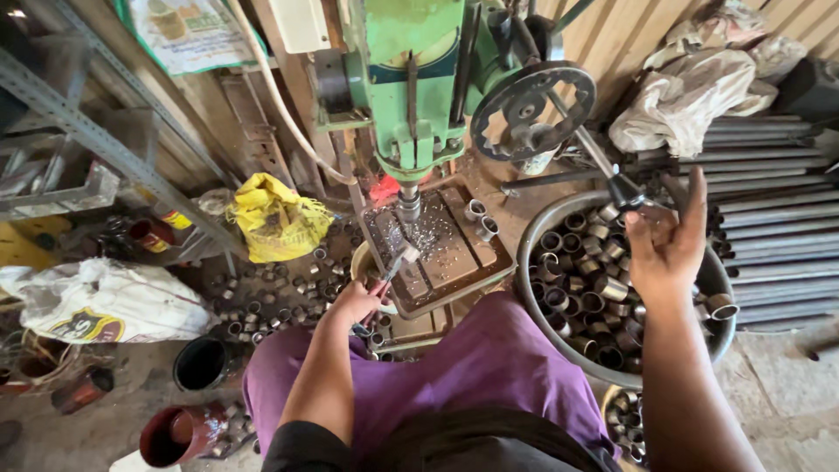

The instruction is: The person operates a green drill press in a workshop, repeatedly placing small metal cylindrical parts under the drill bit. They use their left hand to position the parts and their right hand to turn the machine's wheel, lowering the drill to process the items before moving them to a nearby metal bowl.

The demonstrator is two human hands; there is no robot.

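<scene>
**Drill press: positioning the ring**

Left hand (354,301), grip pinching pliers (391,269), holds a small ring (409,253) below the drill bit (408,208). Keep it square and steady. Right of the bit, right hand (669,245), fingers spread, touches the feed handle (625,188) above the bowl (533,229) of rings.

- Pliers (391,273): thin metal jaws with red handles. They slant up and to the right from the left hand (354,301), which grips the handles. The tips sit on the drill table, just below the bit.
- Workpiece (408,254): a small pale metal piece, pinched at the plier tips. It rests on the chip-strewn table; its exact shape is too small to tell.
- Feed lever (603,166): a slim steel rod that runs down and to the right from the spoked wheel. It ends in a dark knob (626,189), which lies against the fingers of the raised, half-open right hand (669,240).
</scene>
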